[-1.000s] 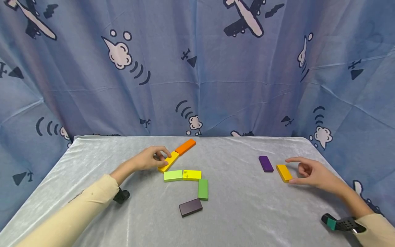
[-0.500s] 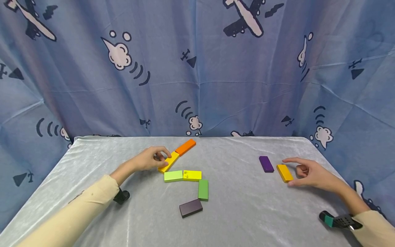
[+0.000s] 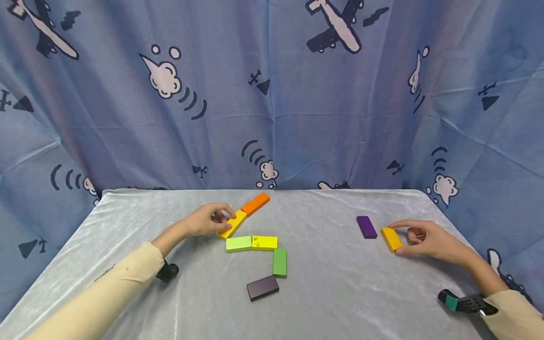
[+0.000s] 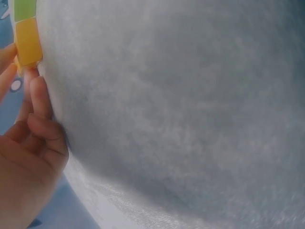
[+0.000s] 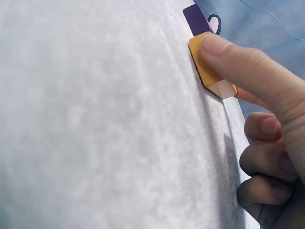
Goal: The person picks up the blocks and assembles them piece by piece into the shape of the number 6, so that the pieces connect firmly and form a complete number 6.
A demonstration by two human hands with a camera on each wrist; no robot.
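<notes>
My left hand (image 3: 218, 218) lies at the table's middle left, its curled fingers pinching a yellow block (image 3: 233, 223) that lies end to end with an orange block (image 3: 256, 203). The left wrist view shows fingertips (image 4: 38, 90) against that yellow block (image 4: 28, 40). At the right, my right hand (image 3: 403, 237) pinches an amber block (image 3: 391, 239) between index finger and thumb. The right wrist view shows the thumb (image 5: 224, 50) pressed on the amber block (image 5: 205, 67). A purple block (image 3: 366, 226) lies just left of it, flat on the cloth.
A light green block (image 3: 238, 243), a bright yellow block (image 3: 264, 242), a green block (image 3: 279, 262) and a dark brown block (image 3: 262, 287) form a bent row at the middle. Grey cloth covers the table (image 3: 340, 293). A blue printed curtain (image 3: 272, 104) hangs behind.
My right hand's index finger and thumb have closed in onto the ends of the amber block. The left hand and all blocks have stayed in place.
</notes>
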